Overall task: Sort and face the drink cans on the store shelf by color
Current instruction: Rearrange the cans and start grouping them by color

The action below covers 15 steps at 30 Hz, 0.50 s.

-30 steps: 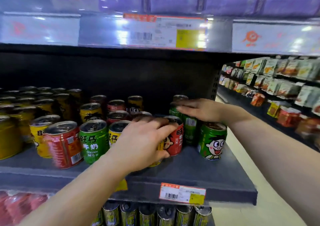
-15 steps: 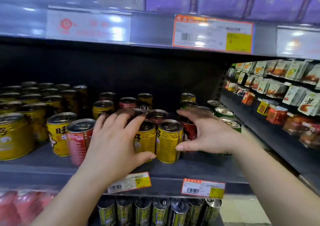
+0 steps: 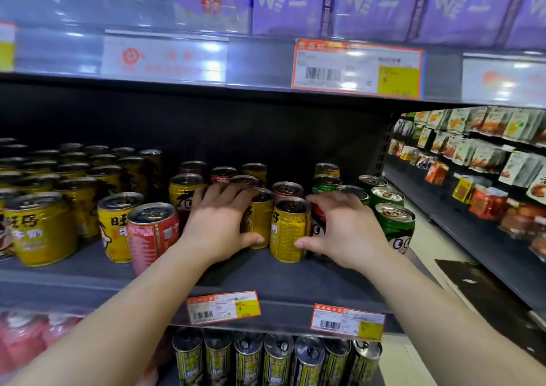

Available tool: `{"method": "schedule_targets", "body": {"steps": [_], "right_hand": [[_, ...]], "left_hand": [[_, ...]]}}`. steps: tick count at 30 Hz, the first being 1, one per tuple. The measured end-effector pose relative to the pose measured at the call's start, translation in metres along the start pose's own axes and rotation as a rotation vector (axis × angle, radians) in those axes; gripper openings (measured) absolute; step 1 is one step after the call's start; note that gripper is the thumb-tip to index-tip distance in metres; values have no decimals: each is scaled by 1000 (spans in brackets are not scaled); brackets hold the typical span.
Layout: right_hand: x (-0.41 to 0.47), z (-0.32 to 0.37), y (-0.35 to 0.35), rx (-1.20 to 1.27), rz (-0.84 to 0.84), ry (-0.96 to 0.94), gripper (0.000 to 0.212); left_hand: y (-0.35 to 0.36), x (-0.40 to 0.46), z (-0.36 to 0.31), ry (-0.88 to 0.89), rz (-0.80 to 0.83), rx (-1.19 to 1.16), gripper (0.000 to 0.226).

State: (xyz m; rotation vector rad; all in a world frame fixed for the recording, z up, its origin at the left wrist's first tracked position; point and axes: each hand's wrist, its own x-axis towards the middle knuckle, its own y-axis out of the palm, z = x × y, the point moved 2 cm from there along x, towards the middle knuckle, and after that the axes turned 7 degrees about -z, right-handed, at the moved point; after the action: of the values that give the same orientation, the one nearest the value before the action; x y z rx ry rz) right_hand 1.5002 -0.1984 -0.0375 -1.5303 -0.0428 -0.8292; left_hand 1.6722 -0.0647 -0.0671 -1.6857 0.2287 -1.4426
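Since half a second ago both hands have closed in at frame centre: the left hand now wraps a yellow can, and the right hand grasps the front yellow can, thumb on its base. Bare shelf lies open before them. A red can behind the right fingers is mostly hidden; green cans crowd the right edge.

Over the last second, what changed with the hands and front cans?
The left hand let go of the red can and now wraps a yellow can. The right hand came forward off the green cans to the front yellow can. The red can at left stayed put.
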Motion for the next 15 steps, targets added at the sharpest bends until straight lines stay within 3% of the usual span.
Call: {"method": "schedule_targets", "body": {"steps": [11,15], "right_hand": [[-1,2,17,-49,-197,107,86],[-6,-4,14,-20,-142,155,81]], "left_hand": [[12,24,-7,-81,146,-40,93],[3,15,-2,-94,132,-123,100]]}}
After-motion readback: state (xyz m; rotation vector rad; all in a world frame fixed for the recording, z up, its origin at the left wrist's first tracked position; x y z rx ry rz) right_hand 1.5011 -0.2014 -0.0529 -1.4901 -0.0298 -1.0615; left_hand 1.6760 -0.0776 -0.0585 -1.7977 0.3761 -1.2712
